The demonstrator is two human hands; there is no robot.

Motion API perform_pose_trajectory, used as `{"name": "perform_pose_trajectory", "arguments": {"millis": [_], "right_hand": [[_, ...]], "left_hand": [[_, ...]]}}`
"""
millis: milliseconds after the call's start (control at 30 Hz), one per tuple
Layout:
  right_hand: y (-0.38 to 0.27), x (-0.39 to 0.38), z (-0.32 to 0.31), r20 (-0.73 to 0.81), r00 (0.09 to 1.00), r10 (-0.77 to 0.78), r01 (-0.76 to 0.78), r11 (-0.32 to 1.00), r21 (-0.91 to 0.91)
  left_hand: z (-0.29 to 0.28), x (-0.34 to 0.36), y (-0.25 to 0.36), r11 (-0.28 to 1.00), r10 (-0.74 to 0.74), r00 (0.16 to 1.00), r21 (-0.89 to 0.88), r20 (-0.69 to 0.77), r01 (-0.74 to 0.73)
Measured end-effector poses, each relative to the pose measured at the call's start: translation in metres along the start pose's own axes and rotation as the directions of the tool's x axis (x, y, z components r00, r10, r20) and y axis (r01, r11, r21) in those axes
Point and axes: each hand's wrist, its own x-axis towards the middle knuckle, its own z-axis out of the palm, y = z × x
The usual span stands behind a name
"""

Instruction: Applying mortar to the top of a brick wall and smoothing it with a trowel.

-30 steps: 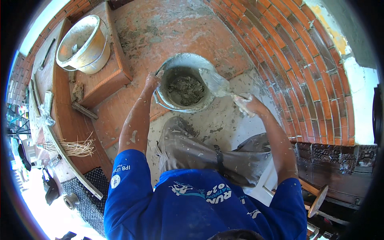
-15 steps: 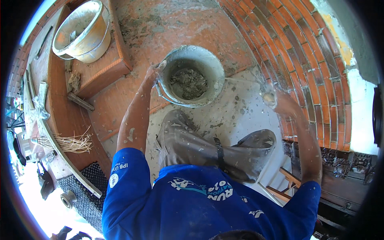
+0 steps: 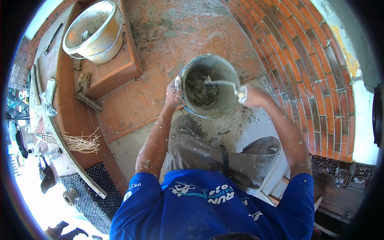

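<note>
A grey-coated bucket (image 3: 226, 70) stands in front of my legs, tilted, with wet grey mortar (image 3: 197, 91) lying in its bottom. At its left side my left hand (image 3: 174, 93) is closed on the rim. My right hand (image 3: 255, 97) is wrapped round the handle of a trowel (image 3: 225, 83) at the bucket's right rim. The trowel's bent metal neck reaches into the bucket, and its blade is partly hidden in the mortar.
A second, cream-coloured bucket (image 3: 100, 44) sits on the wooden step (image 3: 116, 76) at the upper left. A brick wall (image 3: 308, 80) curves along the right. A bundle of pale thin sticks (image 3: 80, 143) lies at the left. Mortar splashes mark the floor (image 3: 132, 148).
My right hand has swung left and brought the trowel from beside the wall into the bucket. The bucket has tipped further, with my left hand still on its rim.
</note>
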Motion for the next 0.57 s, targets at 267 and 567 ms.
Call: {"name": "perform_pose_trajectory", "arguments": {"millis": [267,567], "right_hand": [[-0.047,0.0,0.028,-0.326,0.881,-0.343,0.19,0.887,-0.421],[0.01,0.062,0.083,-0.196,0.952,0.237,-0.202,0.962,0.183]], "left_hand": [[0.049,0.006,0.066,0.931,0.019,0.998,0.363,0.068,-0.042],[0.059,0.001,0.063,0.898,0.062,0.981,0.419,0.182,-0.134]]}}
